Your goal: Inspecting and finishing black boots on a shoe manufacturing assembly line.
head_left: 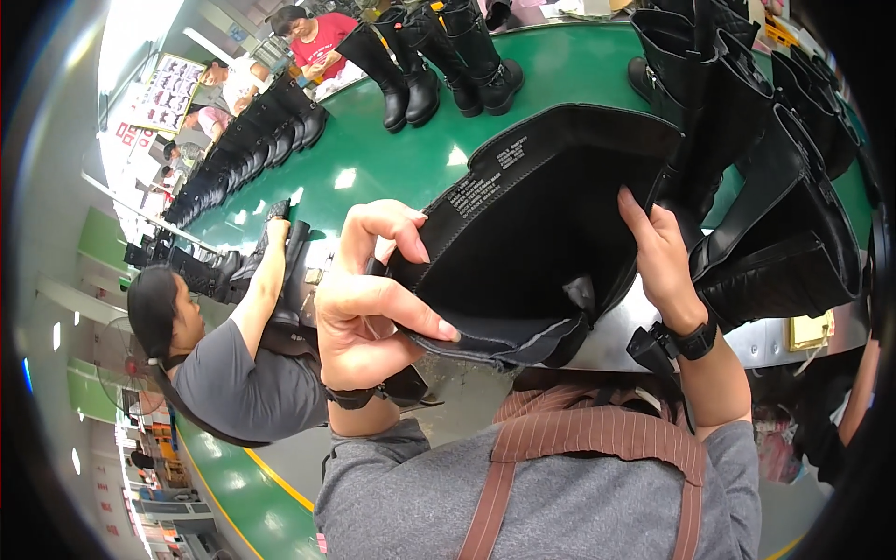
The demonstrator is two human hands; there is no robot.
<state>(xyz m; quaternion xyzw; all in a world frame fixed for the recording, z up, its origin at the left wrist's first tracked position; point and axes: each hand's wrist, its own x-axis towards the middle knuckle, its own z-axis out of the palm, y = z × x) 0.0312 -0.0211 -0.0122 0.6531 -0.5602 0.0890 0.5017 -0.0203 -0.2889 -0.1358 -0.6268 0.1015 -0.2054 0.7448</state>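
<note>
Boot (523,224) is mid-frame, held up w/ its wide open top facing the cam; dark inside shows, w/ small white print along the upper L part of the lining & a loose black tab (579,293) at lower R of the opening.

L hand (362,313), ctr-L of frame, is clamped on the boot's L rim: thumb tip & a fingertip show at the lining, other fingers partly hidden. R hand (665,252), R of ctr, grips the R rim, thumb at the inner side; its fingers behind the boot can't be seen. Black watch (694,343) on R wrist. Brown striped apron (597,437) over grey tee (401,504), btm ctr.

Green table (560,61) spans the top, w/ metal edge (611,341) below the boot, R of ctr. More boots on it: upright pairs (425,75) top ctr, long row (252,140) upper L, big cluster (784,224) on R, some tilted. Co-worker (266,387) in dark grey at L, arm reaching up toward boots; another person (322,47) in red, upper L.
</note>
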